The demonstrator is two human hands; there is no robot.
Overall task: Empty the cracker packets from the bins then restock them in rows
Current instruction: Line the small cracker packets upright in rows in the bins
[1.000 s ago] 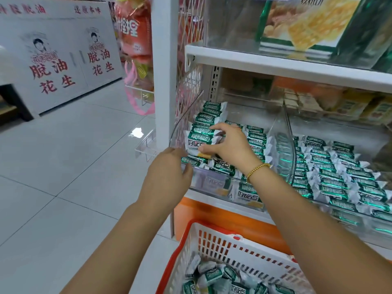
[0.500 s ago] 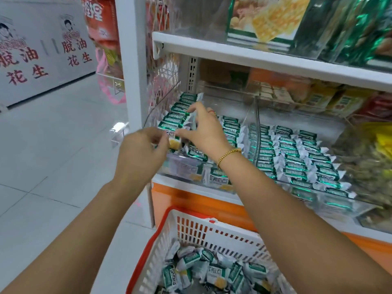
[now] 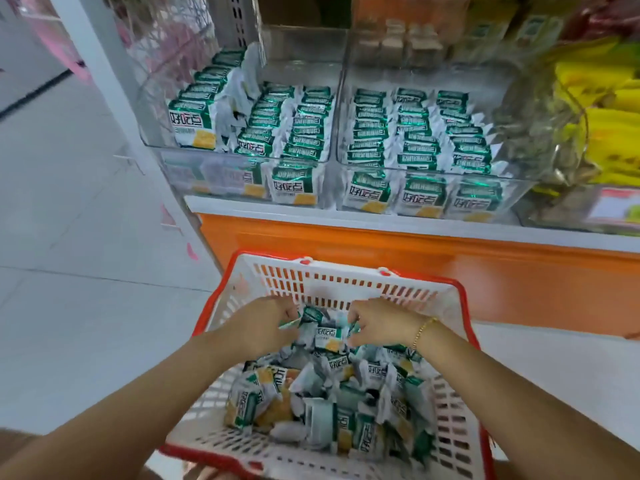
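Two clear bins stand side by side on the shelf: the left bin [image 3: 239,157] and the right bin [image 3: 429,171], both holding rows of green-and-white cracker packets [image 3: 304,133]. Below them a white basket with a red rim [image 3: 346,282] holds a loose heap of the same packets [image 3: 332,403]. Both hands are down in the basket at its far end. My left hand [image 3: 263,323] grips packets at the heap's top, fingers curled. My right hand [image 3: 381,323], with a gold bracelet on its wrist, pinches packets beside it. One packet [image 3: 327,336] shows between the two hands.
An orange panel [image 3: 415,268] runs under the white shelf edge. A white upright post [image 3: 100,74] stands left of the bins, with grey tiled floor [image 3: 69,237] beyond. Yellow bags [image 3: 602,116] and a clear tub of snacks [image 3: 540,109] fill the shelf to the right.
Both hands have left the left bin on the shelf and dropped into the basket, where they now hold packets. My view has tilted down toward the basket.
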